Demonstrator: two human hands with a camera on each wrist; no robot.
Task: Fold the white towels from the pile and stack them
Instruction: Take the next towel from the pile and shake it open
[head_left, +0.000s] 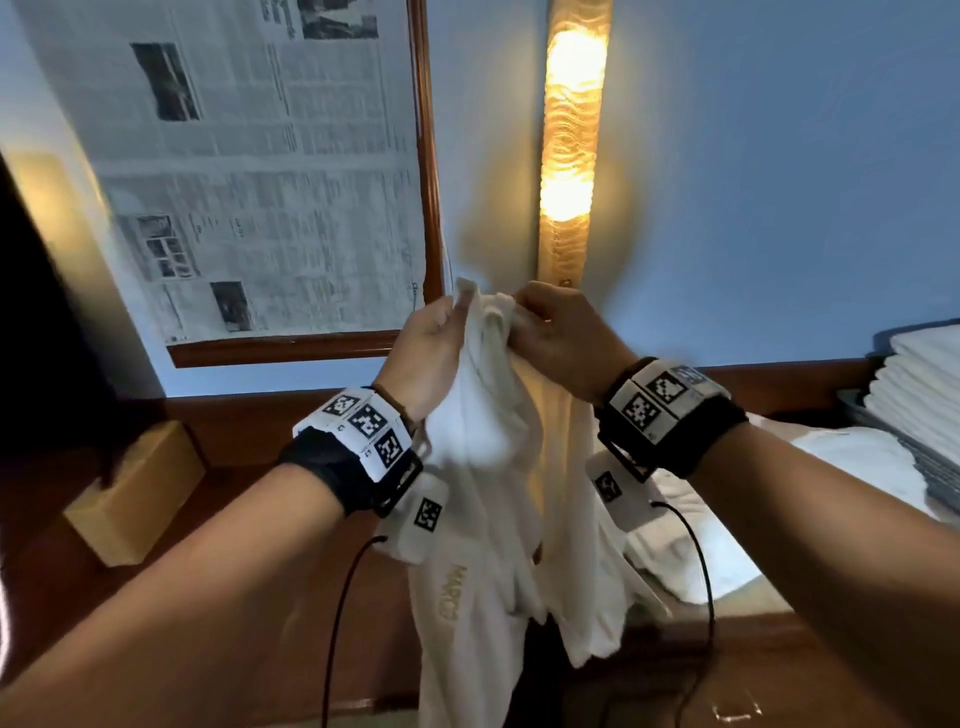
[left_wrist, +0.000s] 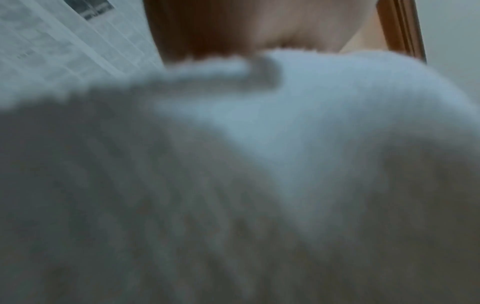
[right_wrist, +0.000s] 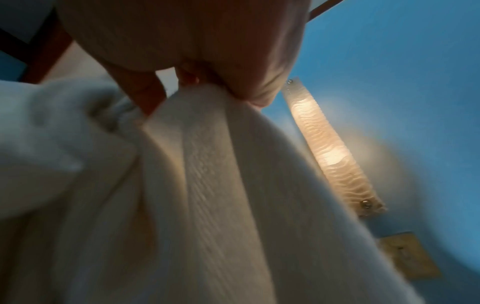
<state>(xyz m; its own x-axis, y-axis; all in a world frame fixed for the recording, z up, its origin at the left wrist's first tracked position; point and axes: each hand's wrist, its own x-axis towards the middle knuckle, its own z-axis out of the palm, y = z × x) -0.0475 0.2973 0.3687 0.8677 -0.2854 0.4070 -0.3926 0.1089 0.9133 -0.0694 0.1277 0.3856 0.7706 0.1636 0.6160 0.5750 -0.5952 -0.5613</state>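
both hands meet mid-frame: the left hand (head_left: 431, 345) and right hand (head_left: 563, 338) each pinch the towel (head_left: 488, 467) top; it hangs straight down.

a: the towel (head_left: 483, 441) is plain white, with gold lettering low on one hanging part.
b: and the wall (head_left: 779, 182)?
a: pale blue. the wall lamp (head_left: 571, 140) glows amber behind a wavy ripple pattern.
b: the wrist bands (head_left: 363, 431)?
a: black, carrying white tiles with black square codes. the folded stack (head_left: 919, 384) is white, the bench (head_left: 260, 431) reddish brown.
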